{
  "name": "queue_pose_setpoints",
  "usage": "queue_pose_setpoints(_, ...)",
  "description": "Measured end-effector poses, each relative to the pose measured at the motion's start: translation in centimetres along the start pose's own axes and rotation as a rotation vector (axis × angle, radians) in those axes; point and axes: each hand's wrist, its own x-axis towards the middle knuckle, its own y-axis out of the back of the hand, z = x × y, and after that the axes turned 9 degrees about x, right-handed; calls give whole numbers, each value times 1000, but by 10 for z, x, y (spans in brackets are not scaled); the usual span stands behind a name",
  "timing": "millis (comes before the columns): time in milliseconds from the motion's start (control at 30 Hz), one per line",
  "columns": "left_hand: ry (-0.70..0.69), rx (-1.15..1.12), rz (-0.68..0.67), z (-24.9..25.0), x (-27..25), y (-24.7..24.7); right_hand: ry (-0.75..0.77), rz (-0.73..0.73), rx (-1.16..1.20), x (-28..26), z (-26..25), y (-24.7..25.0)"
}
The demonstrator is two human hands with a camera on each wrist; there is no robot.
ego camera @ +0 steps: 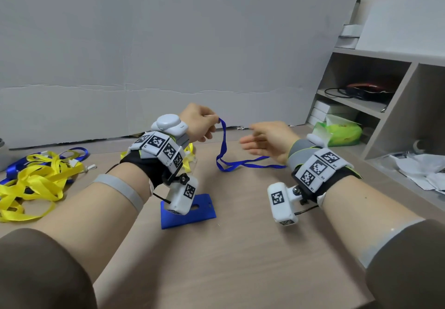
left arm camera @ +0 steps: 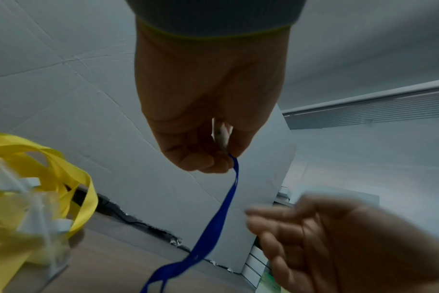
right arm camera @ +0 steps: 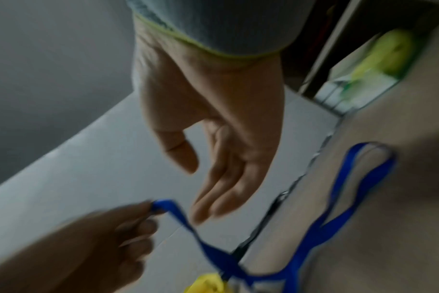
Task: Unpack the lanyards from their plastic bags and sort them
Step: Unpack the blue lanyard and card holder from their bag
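In the centre of the head view, the left hand [ego camera: 199,123] pinches one end of a narrow blue woven lanyard [ego camera: 225,145] and lifts it above the light wooden worktop [ego camera: 228,248]; the strap hangs down from the fingers, touches the worktop, and runs to the right as a long loop under the right hand [ego camera: 267,140]. The right hand is released, its fingers nearly straight and holding nothing, just beside the hanging strap. At the left edge of the frame lies a tangled heap of yellow ribbon lanyards [ego camera: 33,183] mixed with some blue ones, and near the lower centre a flat blue plastic card holder [ego camera: 192,212] lies partly under the left wrist camera. A risk, as a judgement: the pinch is small and at the very end of the strap, so the lanyard could slip out if it is pulled quickly. The loose loop could also catch on the right wrist device or sweep against the heap and tangle with it, which would spoil the sorting. Several things are hard to see. The right wrist view is blurred. In the left wrist view a small pale piece shows between the left fingers, probably the clip, but this is not certain. The far end of the loop is hidden behind the right hand in the head view. No bag can be clearly recognised around this lanyard.
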Motion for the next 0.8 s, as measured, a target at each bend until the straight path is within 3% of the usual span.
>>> queue_pose_setpoints(133, 31, 83, -12, 7, 0, 3, 0, -368, 22, -16, 0, -42)
queue_pose_setpoints(267, 78, 121, 21, 7, -1, 11, 68, -453, 97, -17, 7, -66)
queue_pose_setpoints(333, 132, 68, 27, 8, -2, 16, 136, -432, 126, -20, 10, -74)
queue_pose_setpoints(467, 356, -345, -41, 12, -3, 22, 233, -398, 115, -22, 15, -84)
queue_pose_setpoints(600, 422, -590, -171, 11, -6, 24, 272, -379, 21, -22, 18, -95)
queue_pose_setpoints(800, 447, -537, -193, 5, -9, 26, 292, -231, 30, -17, 16, -90)
